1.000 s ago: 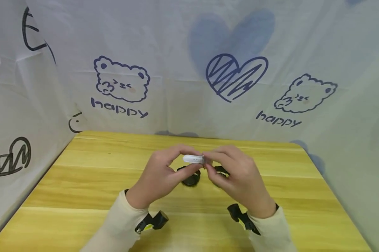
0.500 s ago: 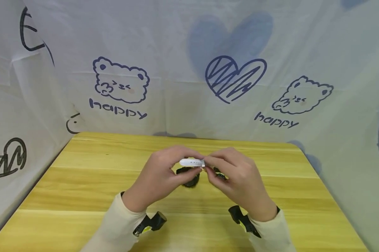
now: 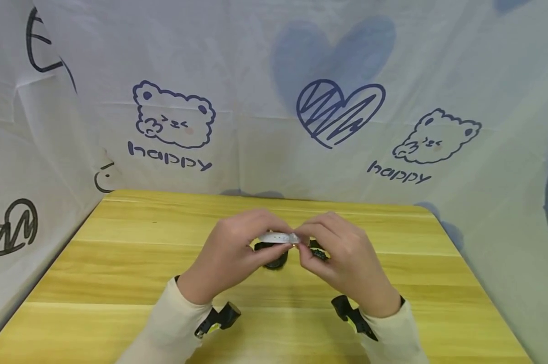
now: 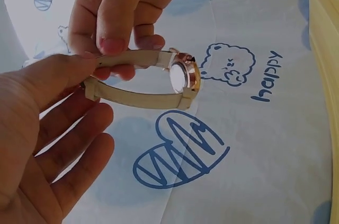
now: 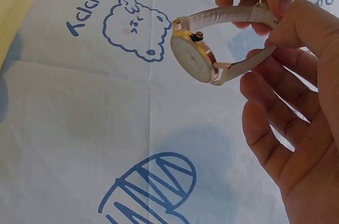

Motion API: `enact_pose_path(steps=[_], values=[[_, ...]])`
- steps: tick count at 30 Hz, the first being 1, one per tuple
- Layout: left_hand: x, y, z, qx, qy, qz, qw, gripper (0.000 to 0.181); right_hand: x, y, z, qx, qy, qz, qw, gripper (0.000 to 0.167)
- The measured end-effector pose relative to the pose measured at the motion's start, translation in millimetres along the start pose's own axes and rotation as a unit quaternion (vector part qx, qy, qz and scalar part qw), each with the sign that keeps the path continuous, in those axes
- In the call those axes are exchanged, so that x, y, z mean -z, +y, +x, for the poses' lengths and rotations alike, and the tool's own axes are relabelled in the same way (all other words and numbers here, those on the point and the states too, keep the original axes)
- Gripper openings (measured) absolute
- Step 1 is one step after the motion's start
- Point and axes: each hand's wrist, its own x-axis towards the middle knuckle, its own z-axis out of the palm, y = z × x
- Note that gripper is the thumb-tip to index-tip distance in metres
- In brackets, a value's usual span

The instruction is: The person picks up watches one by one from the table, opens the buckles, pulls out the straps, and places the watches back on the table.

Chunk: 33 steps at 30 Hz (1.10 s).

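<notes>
A wristwatch with a whitish strap [image 3: 276, 237] is held above the table between both hands. My left hand [image 3: 235, 250] pinches the strap between thumb and fingers, and my right hand [image 3: 346, 250] pinches it near the buckle. In the left wrist view the two strap halves [image 4: 140, 98] meet at the fingertips, and the gold-coloured case [image 4: 183, 75] hangs at the far end. The round dial [image 5: 192, 60] shows in the right wrist view. Fingers partly cover the buckle.
On the wooden table [image 3: 164, 283], a black watch-like object [image 3: 274, 260] lies behind the left hand's fingers and another dark one [image 3: 319, 253] behind the right hand. A white printed cloth [image 3: 255, 60] hangs behind and at the left.
Both hands keep their hold near the same spot. The strap end beside the left hand has shifted slightly left and down and tilted a little between the fingers.
</notes>
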Motion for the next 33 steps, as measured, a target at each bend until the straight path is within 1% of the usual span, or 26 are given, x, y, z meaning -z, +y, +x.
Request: enact_pose_path(steps=[4, 8, 13, 16, 19, 22, 27, 30, 33], values=[[1.9, -0.2, 0.3, -0.005, 0.010, -0.013, 0.9999, 0.014, -0.6, 0.7, 0.3, -0.006, -0.005, 0.003, 1.0000, 0.012], [3.0, -0.1, 1.7, -0.018, 0.014, -0.021, 0.9995, 0.015, -2.9, 1.9, 1.2, 0.005, 0.010, 0.017, 0.9998, 0.013], [3.6, -0.3, 2.4, -0.019, 0.015, -0.012, 0.9996, 0.015, -5.7, 3.7, 1.5, 0.013, 0.023, 0.029, 0.9992, 0.027], [2.8, -0.6, 1.9, -0.013, 0.008, -0.006, 0.9999, 0.015, -6.3, 4.3, 1.1, 0.016, 0.023, 0.027, 0.9993, 0.029], [1.3, -1.1, 1.2, -0.008, -0.002, 0.002, 1.0000, 0.018, -6.1, 4.1, 0.3, 0.014, 0.019, 0.022, 0.9995, 0.028], [-0.4, -1.7, 0.7, -0.010, -0.009, 0.011, 0.9998, 0.019, -5.8, 3.7, -0.6, 0.010, 0.014, 0.018, 0.9997, 0.024], [0.1, -1.9, -0.2, -0.011, -0.001, 0.015, 0.9998, 0.016, -5.5, 3.7, -1.1, -0.004, 0.000, 0.018, 0.9998, 0.015], [1.7, -1.7, -0.6, -0.007, 0.002, 0.017, 0.9998, 0.016, -5.4, 4.0, -0.8, -0.014, -0.009, 0.017, 0.9997, 0.012], [2.5, -2.0, -1.0, -0.008, 0.003, 0.021, 0.9998, 0.018, -6.2, 4.3, -0.6, -0.018, -0.010, 0.020, 0.9996, 0.012]])
